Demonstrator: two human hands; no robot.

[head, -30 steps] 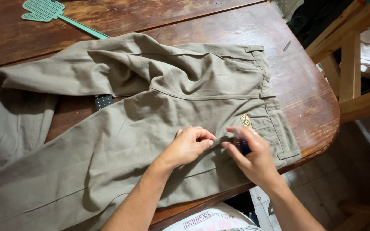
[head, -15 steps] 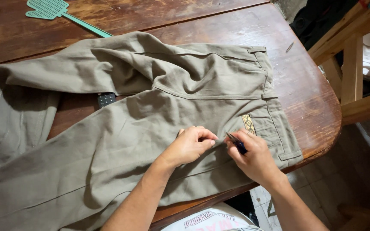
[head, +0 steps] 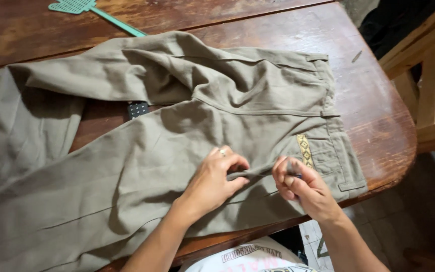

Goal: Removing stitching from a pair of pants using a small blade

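Observation:
A pair of olive-green trousers (head: pixel 142 166) lies spread flat on a dark wooden table (head: pixel 378 100), waistband to the right, legs running off to the left. My left hand (head: pixel 217 179) pinches a raised fold of the cloth near the front edge, a ring on one finger. My right hand (head: pixel 300 186) pinches the same fold from the other side, just left of a small patterned yellow label (head: pixel 304 149) by the pocket. A small dark thing shows between its fingers; I cannot make out what it is.
A green fly swatter (head: pixel 84 7) lies at the table's far edge. A small dark studded object (head: pixel 138 108) peeks out between the trouser legs. A wooden chair frame (head: pixel 429 75) stands to the right, tiled floor below it.
Both hands have drawn closer and lifted a ridge of cloth between them. The right hand's fingers have curled in tighter on the fold.

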